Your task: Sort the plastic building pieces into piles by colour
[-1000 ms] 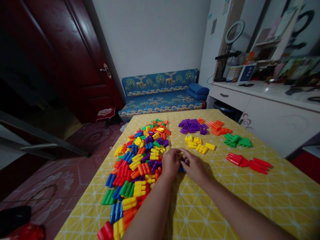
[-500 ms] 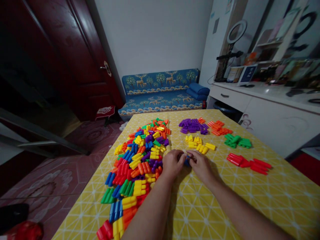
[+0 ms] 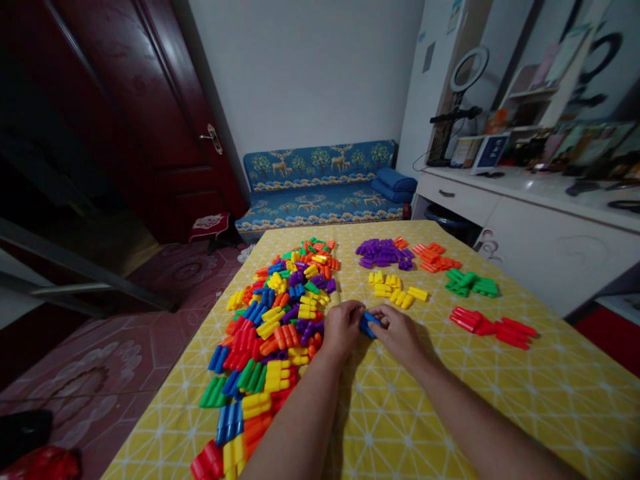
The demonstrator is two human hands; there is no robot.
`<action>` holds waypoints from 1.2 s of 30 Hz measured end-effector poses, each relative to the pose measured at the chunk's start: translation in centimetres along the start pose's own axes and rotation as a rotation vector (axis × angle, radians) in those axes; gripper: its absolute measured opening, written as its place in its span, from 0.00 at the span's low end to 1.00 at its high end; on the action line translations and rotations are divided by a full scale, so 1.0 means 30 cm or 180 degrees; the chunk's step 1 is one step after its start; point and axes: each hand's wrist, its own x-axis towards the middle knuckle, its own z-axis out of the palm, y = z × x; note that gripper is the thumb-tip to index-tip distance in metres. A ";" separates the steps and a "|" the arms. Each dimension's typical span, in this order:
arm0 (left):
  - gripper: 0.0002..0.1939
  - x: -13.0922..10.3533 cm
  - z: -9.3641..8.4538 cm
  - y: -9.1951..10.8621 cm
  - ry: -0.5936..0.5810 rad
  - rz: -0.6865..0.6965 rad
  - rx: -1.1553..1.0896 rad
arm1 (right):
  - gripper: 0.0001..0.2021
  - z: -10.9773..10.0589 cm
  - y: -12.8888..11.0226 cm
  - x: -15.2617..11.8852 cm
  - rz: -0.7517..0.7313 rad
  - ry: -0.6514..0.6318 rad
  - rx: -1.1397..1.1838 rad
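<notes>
A blue plastic building block lies between my two hands, low over the tablecloth. My right hand is closed on its right side, thumb and fingers pinching it. My left hand has its fingers curled against the block's left end, partly hiding it. Close by on the left spreads a mixed heap of coloured blocks. Beyond my hands is a group of yellow blocks, with purple blocks behind it. Orange blocks, green blocks and red blocks sit in groups to the right.
The table has a yellow patterned cloth. Behind it stands a blue sofa. A white dresser is along the right side, and a small stool stands by the dark red door at left.
My hands have moved slightly apart, and more of the blue block shows between them. The view has shifted a little; the block groups lie as before.
</notes>
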 end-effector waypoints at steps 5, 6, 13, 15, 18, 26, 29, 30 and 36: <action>0.12 0.000 -0.006 0.009 0.0020 -0.0052 0.0131 | 0.07 -0.098 -0.043 0.003 -0.0094 -0.0714 -0.0714; 0.12 0.000 -0.005 0.007 0.0018 -0.0045 0.0135 | 0.07 -0.130 -0.035 0.010 -0.0101 -0.0824 -0.0893; 0.13 0.003 0.005 -0.005 -0.0101 -0.0003 0.0363 | 0.04 -0.299 0.123 0.059 0.0029 -0.0807 -0.0826; 0.12 0.001 -0.005 0.007 0.0030 0.0142 0.0508 | 0.06 -0.278 0.122 0.055 -0.0149 -0.0559 -0.0697; 0.13 0.002 -0.037 0.038 0.0734 0.0313 0.1134 | 0.05 -0.181 0.058 0.018 -0.0574 -0.0121 -0.0484; 0.25 0.030 -0.088 0.035 0.1000 -0.0952 0.2636 | 0.07 0.038 -0.087 -0.082 -0.1604 -0.0545 -0.0698; 0.20 0.026 -0.090 0.016 0.0837 -0.0861 0.2707 | 0.07 0.034 -0.056 -0.062 -0.1438 -0.0470 -0.0599; 0.19 0.024 -0.091 0.013 0.0831 -0.0753 0.2680 | 0.08 0.031 -0.045 -0.055 -0.1348 -0.0434 -0.0558; 0.17 0.018 -0.088 0.013 0.0655 0.0046 0.2023 | 0.14 0.039 -0.011 -0.028 -0.0886 -0.0104 -0.0244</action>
